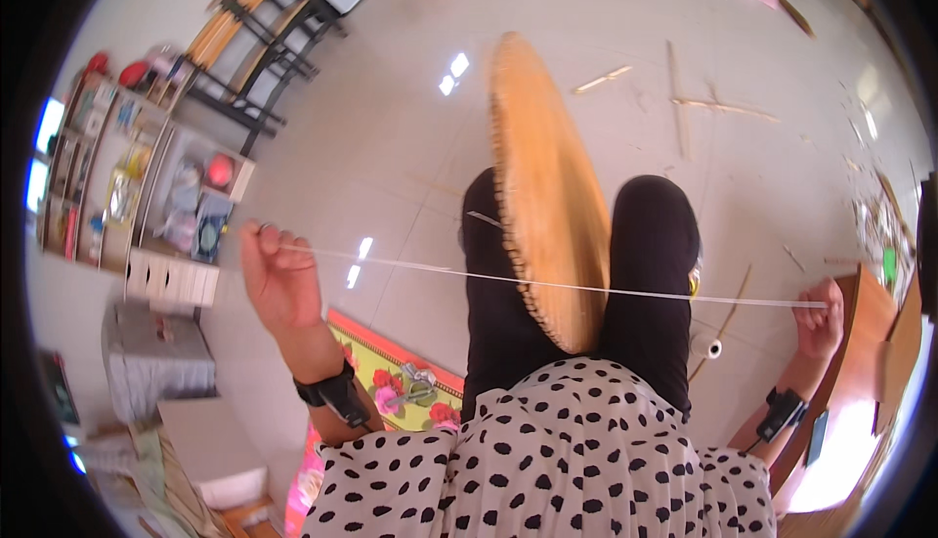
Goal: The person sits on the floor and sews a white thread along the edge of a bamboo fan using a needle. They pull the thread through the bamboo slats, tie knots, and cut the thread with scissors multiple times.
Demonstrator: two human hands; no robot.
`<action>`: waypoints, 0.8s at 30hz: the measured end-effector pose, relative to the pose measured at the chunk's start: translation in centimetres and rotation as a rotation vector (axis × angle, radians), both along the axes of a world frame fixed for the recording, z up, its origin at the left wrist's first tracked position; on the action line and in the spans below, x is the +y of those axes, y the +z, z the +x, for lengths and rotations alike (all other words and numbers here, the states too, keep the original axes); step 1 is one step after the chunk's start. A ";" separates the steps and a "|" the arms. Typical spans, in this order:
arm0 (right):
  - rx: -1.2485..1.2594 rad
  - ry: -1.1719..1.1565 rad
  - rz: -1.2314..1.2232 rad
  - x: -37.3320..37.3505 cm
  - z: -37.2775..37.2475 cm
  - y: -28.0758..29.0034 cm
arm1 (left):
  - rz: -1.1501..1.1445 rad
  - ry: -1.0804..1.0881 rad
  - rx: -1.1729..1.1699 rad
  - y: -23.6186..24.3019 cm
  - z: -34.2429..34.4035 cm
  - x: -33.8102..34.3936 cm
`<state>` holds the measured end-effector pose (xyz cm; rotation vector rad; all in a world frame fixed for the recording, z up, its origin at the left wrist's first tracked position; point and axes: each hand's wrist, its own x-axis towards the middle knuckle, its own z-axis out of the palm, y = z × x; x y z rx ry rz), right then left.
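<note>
My left hand (283, 279) is raised at the left with its fingers closed on one end of a thin white strip (459, 272). The strip runs taut across my lap to my right hand (821, 318), closed on its other end at the far right. Between my knees a round, tan, flat piece (547, 196) stands on edge, tilted, with stitching along its rim. It looks like a woven or wooden disc; motion blur hides its surface. The strip passes in front of its lower part. A short pale end sticks out by its left edge.
A floral mat (440, 372) with scissors (420, 379) lies at my left. Near my right knee is a small white roll (711, 347). Pale sticks (723, 106) and scraps litter the floor ahead. Shelves (107, 167) stand left, and a brown wooden piece (860, 323) is beside my right hand.
</note>
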<state>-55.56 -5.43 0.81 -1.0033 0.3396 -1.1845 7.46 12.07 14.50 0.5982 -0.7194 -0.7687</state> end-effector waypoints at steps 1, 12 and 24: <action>-0.053 0.045 0.001 -0.3 0.5 0.0 | 0.007 0.038 -0.003 0.3 0.2 0.9; 0.241 0.158 -0.058 -0.5 0.0 0.5 | 0.226 0.347 0.149 -5.3 6.6 5.9; 0.095 0.360 -0.127 -1.2 2.4 2.9 | 0.698 0.190 -0.219 -8.7 2.1 1.9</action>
